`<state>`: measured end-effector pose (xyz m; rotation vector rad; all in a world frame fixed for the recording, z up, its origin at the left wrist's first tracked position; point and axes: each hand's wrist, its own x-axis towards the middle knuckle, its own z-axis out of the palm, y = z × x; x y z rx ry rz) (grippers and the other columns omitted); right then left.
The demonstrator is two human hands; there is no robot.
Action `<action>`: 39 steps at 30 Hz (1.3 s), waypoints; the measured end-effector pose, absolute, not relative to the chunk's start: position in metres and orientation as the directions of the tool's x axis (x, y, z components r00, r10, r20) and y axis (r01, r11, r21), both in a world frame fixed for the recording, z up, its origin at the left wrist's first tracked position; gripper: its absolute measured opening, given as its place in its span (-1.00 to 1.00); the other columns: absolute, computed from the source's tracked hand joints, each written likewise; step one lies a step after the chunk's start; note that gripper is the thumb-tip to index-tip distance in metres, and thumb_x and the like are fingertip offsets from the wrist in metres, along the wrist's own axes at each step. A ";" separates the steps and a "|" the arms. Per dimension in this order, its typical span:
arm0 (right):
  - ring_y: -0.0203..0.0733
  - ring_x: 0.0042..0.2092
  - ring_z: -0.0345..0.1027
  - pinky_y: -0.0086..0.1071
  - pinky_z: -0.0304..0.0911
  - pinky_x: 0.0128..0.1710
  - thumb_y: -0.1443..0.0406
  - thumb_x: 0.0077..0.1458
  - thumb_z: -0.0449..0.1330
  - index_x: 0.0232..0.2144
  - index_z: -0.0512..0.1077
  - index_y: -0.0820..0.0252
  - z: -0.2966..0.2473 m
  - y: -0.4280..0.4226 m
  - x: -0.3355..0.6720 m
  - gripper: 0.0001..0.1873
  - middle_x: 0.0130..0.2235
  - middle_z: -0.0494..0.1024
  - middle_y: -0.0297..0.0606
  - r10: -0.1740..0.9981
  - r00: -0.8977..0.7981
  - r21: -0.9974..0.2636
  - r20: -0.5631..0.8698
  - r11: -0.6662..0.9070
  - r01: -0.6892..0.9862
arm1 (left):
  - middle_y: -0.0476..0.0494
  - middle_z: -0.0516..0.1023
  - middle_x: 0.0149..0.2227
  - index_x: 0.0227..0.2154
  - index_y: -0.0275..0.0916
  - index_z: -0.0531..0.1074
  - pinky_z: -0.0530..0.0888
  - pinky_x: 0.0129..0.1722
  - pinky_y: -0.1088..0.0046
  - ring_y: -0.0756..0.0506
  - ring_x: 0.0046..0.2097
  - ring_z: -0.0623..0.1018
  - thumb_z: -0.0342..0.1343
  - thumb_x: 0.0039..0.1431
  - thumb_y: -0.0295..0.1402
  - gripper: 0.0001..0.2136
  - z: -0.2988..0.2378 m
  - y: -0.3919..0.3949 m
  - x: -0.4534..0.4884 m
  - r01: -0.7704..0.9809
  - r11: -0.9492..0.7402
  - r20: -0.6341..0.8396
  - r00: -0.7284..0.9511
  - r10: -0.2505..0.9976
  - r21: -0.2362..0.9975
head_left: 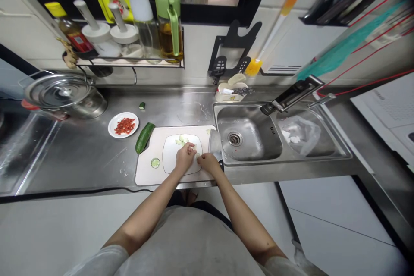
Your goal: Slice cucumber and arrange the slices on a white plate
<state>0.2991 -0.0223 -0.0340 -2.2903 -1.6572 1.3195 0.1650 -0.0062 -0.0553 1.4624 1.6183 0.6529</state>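
Note:
Both of my hands are over a white square plate (pixel 168 155) on a pale cutting board (pixel 145 172). My left hand (pixel 185 158) is closed, its fingertips pinched around what look like thin pale cucumber slices. Close beside it, the fingers of my right hand (pixel 209 163) pinch a small pale slice over the plate's right side. Several cucumber slices (pixel 181 139) lie on the plate's far part. A cut cucumber end (pixel 155 163) rests on the board at left, and a larger cucumber piece (pixel 145 138) lies across its left edge. A broad kitchen knife (pixel 215 142) lies at the board's right edge.
A plate (pixel 112 126) of chopped red pieces and a cucumber tip (pixel 142 105) stand behind on the steel counter. At right is a double sink (pixel 255 138) with a black faucet (pixel 284 99). A lidded steel pot (pixel 77 103) stands left; bottles fill a wall rack (pixel 155 64).

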 end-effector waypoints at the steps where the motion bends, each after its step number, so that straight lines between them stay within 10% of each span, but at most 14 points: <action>1: -0.25 -0.38 0.33 -0.45 0.00 -0.44 0.23 0.02 0.09 -0.53 0.52 0.22 -0.031 -0.022 0.298 -0.74 -0.46 0.53 -0.23 0.792 0.083 -0.434 -0.605 -0.416 0.800 | 0.04 0.48 -0.46 -0.17 -0.18 0.43 0.34 -0.34 0.50 -0.01 -0.39 0.48 0.09 0.11 -0.36 -0.80 -0.055 -0.007 0.165 0.577 0.165 -0.228 0.038 0.973 0.800; 15: -0.22 -0.19 0.39 -0.43 -0.01 -0.36 0.20 0.32 -0.15 -0.15 0.39 0.08 -0.017 -0.039 0.291 -0.68 -0.20 0.56 -0.25 0.941 -0.078 -0.233 -0.328 0.000 0.972 | -0.10 0.49 -0.25 -0.23 -0.14 0.49 0.35 -0.26 0.44 -0.09 -0.15 0.46 -0.01 0.26 -0.31 -0.83 -0.054 -0.011 0.143 0.808 -0.183 -0.012 0.229 0.973 0.561; 39: -0.18 -0.12 0.40 -0.41 0.10 -0.26 0.17 0.32 -0.13 0.00 0.36 0.03 -0.013 -0.032 0.291 -0.65 -0.13 0.55 -0.20 0.899 -0.099 -0.177 -0.427 0.024 0.984 | -0.11 0.49 -0.21 -0.27 -0.13 0.50 0.35 -0.21 0.43 -0.09 -0.11 0.43 0.02 0.25 -0.26 -0.83 -0.060 -0.005 0.150 0.823 -0.150 -0.040 0.204 0.978 0.548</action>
